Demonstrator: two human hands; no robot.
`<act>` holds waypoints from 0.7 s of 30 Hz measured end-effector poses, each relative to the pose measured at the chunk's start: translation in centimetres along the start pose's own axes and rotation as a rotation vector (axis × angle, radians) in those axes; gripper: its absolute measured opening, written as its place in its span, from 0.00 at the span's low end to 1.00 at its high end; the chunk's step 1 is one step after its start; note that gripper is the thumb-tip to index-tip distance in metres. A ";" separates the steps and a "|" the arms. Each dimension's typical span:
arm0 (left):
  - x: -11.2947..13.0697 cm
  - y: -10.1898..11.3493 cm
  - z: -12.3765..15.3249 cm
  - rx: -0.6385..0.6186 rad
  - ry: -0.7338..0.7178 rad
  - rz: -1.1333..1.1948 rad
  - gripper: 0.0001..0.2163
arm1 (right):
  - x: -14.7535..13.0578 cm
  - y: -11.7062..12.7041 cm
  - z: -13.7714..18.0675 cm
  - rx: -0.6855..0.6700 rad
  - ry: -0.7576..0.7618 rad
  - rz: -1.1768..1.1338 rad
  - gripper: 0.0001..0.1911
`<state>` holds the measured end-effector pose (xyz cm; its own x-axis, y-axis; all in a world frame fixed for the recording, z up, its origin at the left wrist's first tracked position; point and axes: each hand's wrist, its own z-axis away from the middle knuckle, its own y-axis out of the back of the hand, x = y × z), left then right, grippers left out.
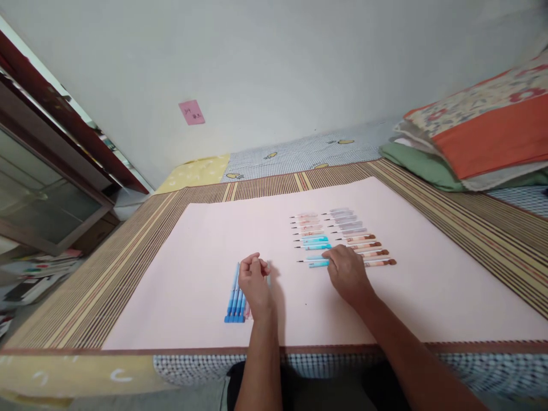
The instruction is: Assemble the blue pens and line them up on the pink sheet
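Over the bed mat (85, 297) lies pink paper (205, 268); left hand (256, 282) fingers pinch shut beside blue pens (235, 301), right hand (347, 275) covers a row pen (317, 264), grip unclear. Pens seem light, stiff, prone to roll: pinch mid-barrel.

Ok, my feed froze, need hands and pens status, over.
Left hand curled beside blue pen bundle, grip unclear. Right hand palm-down on front row of laid-out pens. Nothing in the way on pink sheet.

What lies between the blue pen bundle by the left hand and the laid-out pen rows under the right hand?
Only the left hand itself, sitting against the right edge of the blue pen bundle; beyond it, bare pink sheet up to the pen rows, where the right hand rests.
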<state>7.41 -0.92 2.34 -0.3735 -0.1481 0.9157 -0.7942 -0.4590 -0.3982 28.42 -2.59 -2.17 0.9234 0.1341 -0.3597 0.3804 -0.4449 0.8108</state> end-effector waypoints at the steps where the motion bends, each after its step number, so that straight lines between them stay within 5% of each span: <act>1: 0.0 0.0 0.0 -0.003 0.001 -0.002 0.12 | 0.1 -0.1 0.0 0.002 0.003 0.001 0.15; 21: -0.3 -1.2 1.3 -0.152 0.088 -0.057 0.10 | 1.6 0.7 0.0 -0.148 -0.025 -0.200 0.12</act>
<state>9.07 -1.48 2.64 -0.3610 -0.0450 0.9315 -0.8762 -0.3256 -0.3553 30.20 -2.73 -2.20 0.8280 0.1841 -0.5297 0.5608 -0.2767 0.7804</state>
